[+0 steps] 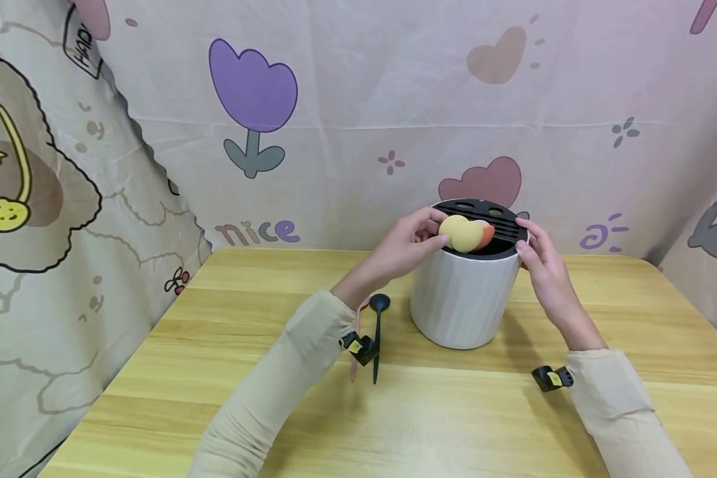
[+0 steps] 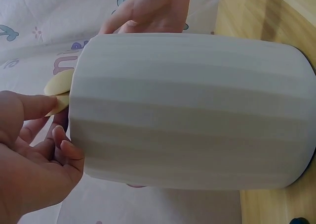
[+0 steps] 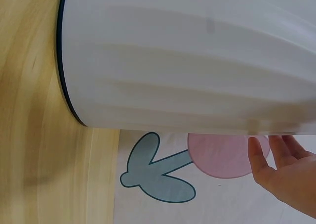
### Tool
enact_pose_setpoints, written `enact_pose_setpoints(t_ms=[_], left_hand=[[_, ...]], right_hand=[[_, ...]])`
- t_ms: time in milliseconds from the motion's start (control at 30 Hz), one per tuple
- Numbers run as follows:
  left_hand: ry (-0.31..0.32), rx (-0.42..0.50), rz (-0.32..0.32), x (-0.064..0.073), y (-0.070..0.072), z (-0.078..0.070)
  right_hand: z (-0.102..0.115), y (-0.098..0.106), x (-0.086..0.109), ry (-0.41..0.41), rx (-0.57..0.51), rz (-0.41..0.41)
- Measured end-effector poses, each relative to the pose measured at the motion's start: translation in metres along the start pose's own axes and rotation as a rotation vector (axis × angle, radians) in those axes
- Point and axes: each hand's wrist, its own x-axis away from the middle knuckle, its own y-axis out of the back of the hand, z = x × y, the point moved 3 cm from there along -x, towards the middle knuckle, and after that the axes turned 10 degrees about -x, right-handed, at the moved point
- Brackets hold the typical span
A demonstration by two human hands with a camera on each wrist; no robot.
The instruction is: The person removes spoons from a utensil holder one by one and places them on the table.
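Note:
A white ribbed utensil holder (image 1: 463, 302) with a black slotted insert (image 1: 504, 231) stands upright on the table. My left hand (image 1: 403, 245) is at its left rim and pinches a pale yellow spoon (image 1: 466, 236), of which only the rounded head shows. In the left wrist view a second yellow rounded head (image 2: 60, 82) lies against the pinched one. An orange-red piece (image 1: 486, 236) shows just behind them; its kind is hard to tell. My right hand (image 1: 546, 275) grips the holder's right rim, thumb in front and fingers behind.
Left of the holder, a black spoon (image 1: 379, 304) and a pink utensil (image 1: 354, 372) lie on the wooden table (image 1: 454, 411), partly behind the left wrist camera (image 1: 360, 347). A printed cloth (image 1: 358, 79) hangs right behind the table.

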Motion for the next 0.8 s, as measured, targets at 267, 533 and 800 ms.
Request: enact_pose_setpoints(t_ms=[267, 533, 800], left_hand=[[-0.047, -0.034, -0.044, -0.001, 0.001, 0.000], [-0.077, -0.058, -0.099, -0.004, 0.006, -0.004], [-0.133, -0.021, -0.163, -0.005, 0.016, -0.012]], right_hand=[[0.001, 0.000, 0.000, -0.009, -0.007, 0.004], [-0.001, -0.001, -0.001, -0.008, -0.022, 0.002], [0.001, -0.001, -0.001, -0.010, -0.010, 0.000]])
